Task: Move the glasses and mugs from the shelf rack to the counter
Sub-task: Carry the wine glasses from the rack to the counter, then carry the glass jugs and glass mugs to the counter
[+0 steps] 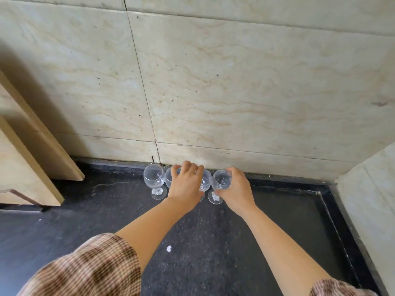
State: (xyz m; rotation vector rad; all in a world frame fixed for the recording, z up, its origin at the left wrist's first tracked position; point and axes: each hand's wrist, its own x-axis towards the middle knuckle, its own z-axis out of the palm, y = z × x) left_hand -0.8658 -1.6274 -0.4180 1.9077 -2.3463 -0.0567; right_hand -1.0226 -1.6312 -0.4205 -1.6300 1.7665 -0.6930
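Stemmed glasses on the dark counter (pixel 85 210): 4, I think, in a row by the wall — far-left glass (pixel 154 177), second glass (pixel 169 178), third glass (pixel 206 180) (mostly hidden, so approx.), far-right glass (pixel 221 180). Hands: 2, left hand (pixel 186 184) and right hand (pixel 237 189). Mugs seen: 0.

Glasses (pixel 154 178) crowd the wall (pixel 235 92); counter (pixel 267 221) rightward lies open.
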